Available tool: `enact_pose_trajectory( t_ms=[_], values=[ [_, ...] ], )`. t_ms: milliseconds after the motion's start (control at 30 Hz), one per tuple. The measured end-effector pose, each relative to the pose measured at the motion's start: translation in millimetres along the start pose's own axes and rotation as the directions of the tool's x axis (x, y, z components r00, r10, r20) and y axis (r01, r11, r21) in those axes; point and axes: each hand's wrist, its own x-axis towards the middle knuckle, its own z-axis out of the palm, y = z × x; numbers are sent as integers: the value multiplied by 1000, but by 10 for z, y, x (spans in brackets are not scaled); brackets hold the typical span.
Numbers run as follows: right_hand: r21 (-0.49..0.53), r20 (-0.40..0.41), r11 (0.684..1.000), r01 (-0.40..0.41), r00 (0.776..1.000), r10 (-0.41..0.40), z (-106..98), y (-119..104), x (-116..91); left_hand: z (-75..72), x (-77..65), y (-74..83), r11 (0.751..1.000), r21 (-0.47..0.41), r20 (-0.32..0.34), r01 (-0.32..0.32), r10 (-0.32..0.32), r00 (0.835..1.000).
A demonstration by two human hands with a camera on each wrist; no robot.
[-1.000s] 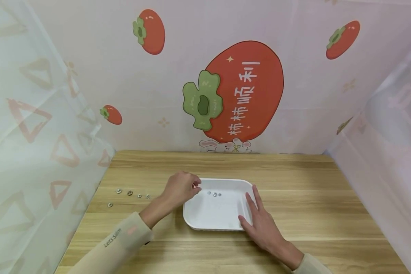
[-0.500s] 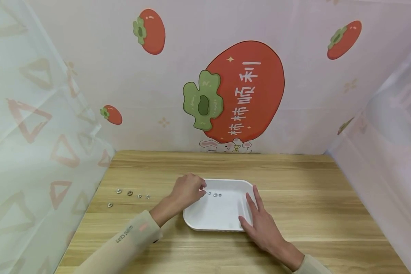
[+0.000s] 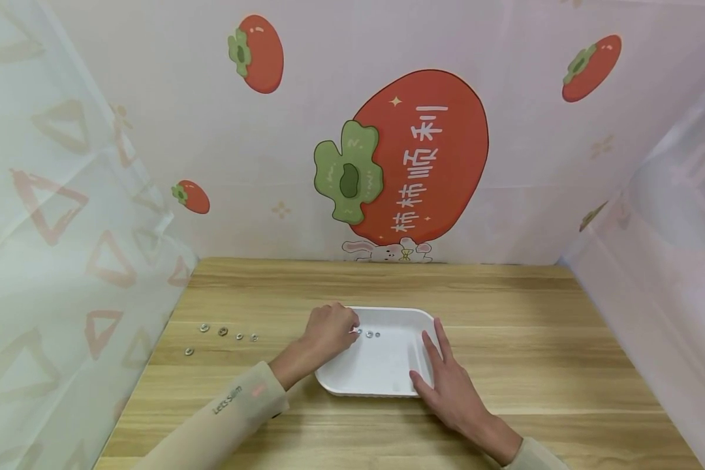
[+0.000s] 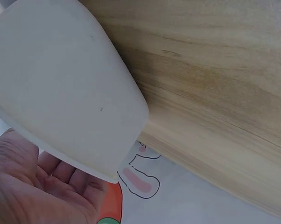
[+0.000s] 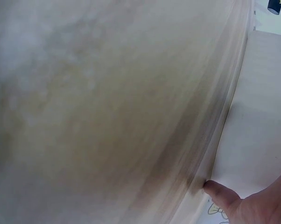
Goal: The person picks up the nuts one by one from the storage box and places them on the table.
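Note:
A white tray [image 3: 370, 375] holds a row of small, ring-like metal pieces that look like nuts. At its left side, my left hand [image 3: 329, 331] reaches over the rim, thumb and index finger pinching the leftmost nut [image 3: 360, 331]. To the right of the fingertips lie a larger nut [image 3: 369, 334] and a smaller nut [image 3: 378, 335]. My right hand [image 3: 455, 391] rests with spread fingers on the tray's right rim. In the left wrist view, the left hand [image 4: 61, 186] shows beyond the tray's wall [image 4: 80, 93]; the right wrist view shows the right thumb [image 5: 220, 193] at the tray.
Several more nuts lie on the wooden table [image 3: 534, 352] at left, among them a darker nut [image 3: 223, 331] and one nearer nut [image 3: 189, 351]. A printed cloth [image 3: 288, 143] with persimmon drawings rises behind the table, and pale cloths hang on both sides.
My left hand has moved right over the tray, and its thumb and finger have closed on the leftmost nut. The right hand has stayed on the tray's right rim.

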Motion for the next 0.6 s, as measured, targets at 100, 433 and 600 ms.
enact_pose_trajectory(
  t_ms=[100, 433, 600],
  values=[
    [-8, -2, 1000, 3, 1000, -3, 1, 2, -1, 20, 15, 16, 1000, 2, 12, 4, -4, 1000],
    [-7, -3, 1000, 2, 1000, -2, -3, 1, -5, 106, 93, 43, 994, 102, 42, 42, -47, 998],
    [-6, -2, 1000, 2, 1000, -2, -3, 1, -3, 149, 132, 62, 986, 159, 46, 50, -58, 997]
  ],
)
